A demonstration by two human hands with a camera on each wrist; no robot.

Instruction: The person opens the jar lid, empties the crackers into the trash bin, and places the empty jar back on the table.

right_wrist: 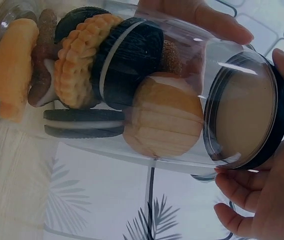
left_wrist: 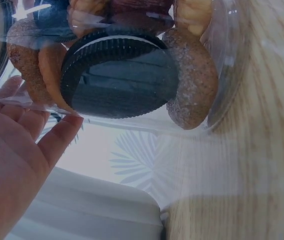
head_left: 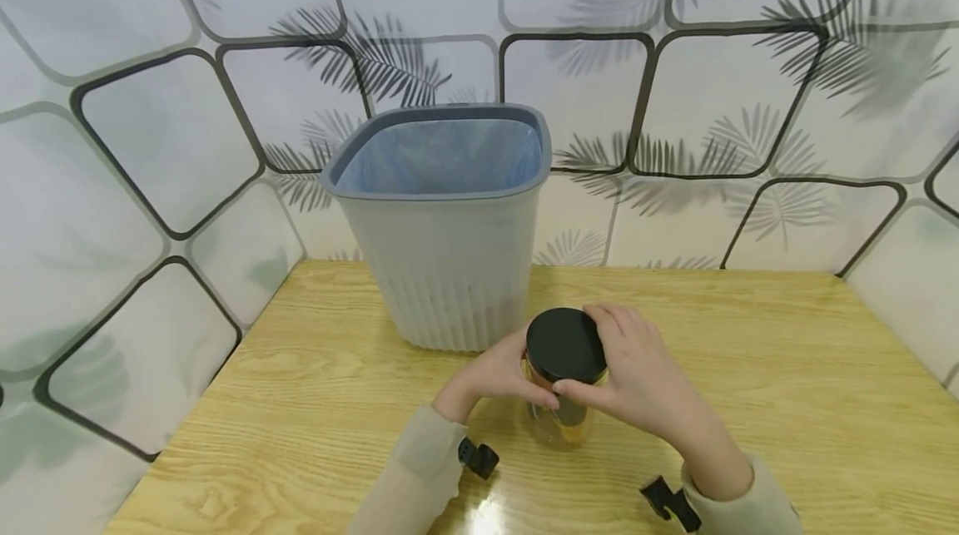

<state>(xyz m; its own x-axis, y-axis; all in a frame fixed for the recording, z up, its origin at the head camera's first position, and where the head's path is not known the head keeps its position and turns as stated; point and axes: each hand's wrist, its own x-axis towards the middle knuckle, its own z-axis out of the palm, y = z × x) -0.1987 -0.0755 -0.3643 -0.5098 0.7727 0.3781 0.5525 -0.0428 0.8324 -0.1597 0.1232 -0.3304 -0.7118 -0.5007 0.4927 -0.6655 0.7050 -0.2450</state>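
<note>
A clear jar [head_left: 550,433] stands upright on the wooden table, closed by a black lid [head_left: 565,344]. My left hand [head_left: 498,373] holds the jar's upper side, its thumb across the front and its fingers partly hidden behind. From the right, my right hand [head_left: 637,373] grips the lid's rim, thumb in front and fingers at the back. Through the clear wall in the right wrist view I see a black sandwich cookie [right_wrist: 84,123], a round tan cookie [right_wrist: 164,117] and a ridged golden cookie [right_wrist: 84,62]. A dark sandwich cookie [left_wrist: 122,80] also shows in the left wrist view.
Behind the jar, slightly left, stands a white trash bin [head_left: 457,260] with a grey rim and a bluish liner [head_left: 449,152] inside. Leaf-patterned walls [head_left: 584,102] border the wooden table [head_left: 315,402] at the back and sides.
</note>
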